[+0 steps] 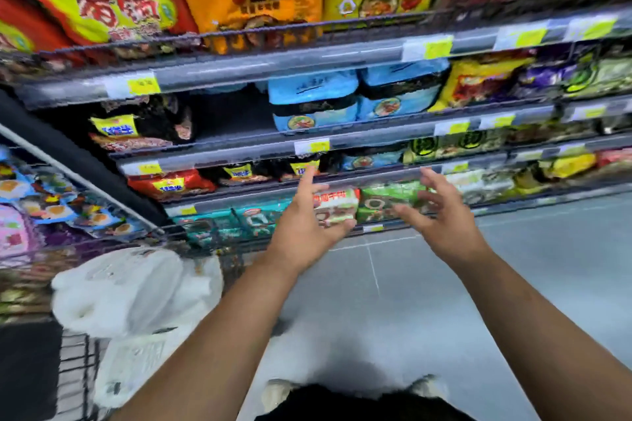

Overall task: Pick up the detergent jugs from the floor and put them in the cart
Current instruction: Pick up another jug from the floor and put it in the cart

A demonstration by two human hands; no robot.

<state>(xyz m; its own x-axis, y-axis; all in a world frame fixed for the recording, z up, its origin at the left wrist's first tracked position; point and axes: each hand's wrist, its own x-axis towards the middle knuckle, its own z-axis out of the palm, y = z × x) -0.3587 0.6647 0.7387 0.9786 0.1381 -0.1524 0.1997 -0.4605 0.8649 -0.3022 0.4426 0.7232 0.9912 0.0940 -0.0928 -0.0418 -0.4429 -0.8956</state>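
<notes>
At the lower left, blurred white detergent jugs [136,290] are seen lying in the wire cart [73,366], one above the other. To their right, the left hand [304,229] is stretched out towards the noodle shelves [307,60], its fingers spread and nothing held. Further right, the right hand [444,219] is likewise held out, fingers splayed and empty. Grey tiled floor [530,284] is seen beneath both forearms.

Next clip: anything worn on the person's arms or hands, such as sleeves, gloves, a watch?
Nothing shows: the left hand and right hand are ungloved, both forearms bare with no sleeve in frame, no watch or ring visible; blur hides fine detail.
</notes>
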